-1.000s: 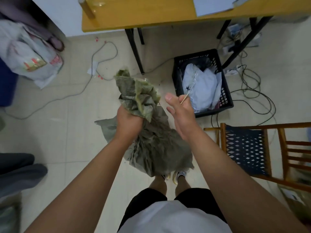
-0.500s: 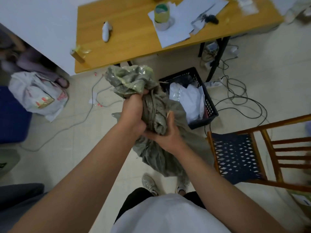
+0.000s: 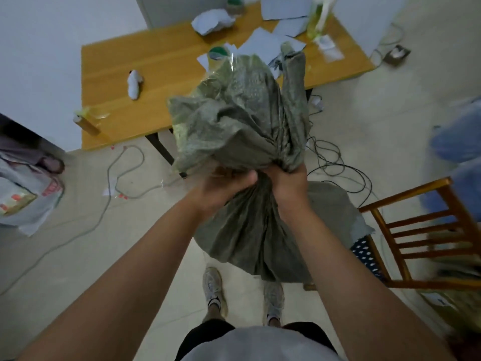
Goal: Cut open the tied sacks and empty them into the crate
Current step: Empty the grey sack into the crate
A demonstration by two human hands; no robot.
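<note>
A grey-green woven sack (image 3: 242, 118) is held up in front of me, bunched at its middle. My left hand (image 3: 221, 188) grips the gathered fabric from the left. My right hand (image 3: 287, 178) grips the same bunch from the right, touching the left hand. The sack's upper part billows above the hands with clear plastic at its top edge, and the lower part hangs down toward my feet. The black crate is hidden behind the sack.
A wooden table (image 3: 161, 71) with papers, tape rolls and a bottle stands ahead. A wooden chair (image 3: 416, 230) stands at the right. Cables (image 3: 335, 162) trail on the tiled floor. A white printed bag (image 3: 26, 199) lies at the left. My shoes (image 3: 214, 287) are below.
My right hand, earlier free and holding a small stick, came onto the sack beside the left. Both hands raised the sack higher, and it now covers the crate.
</note>
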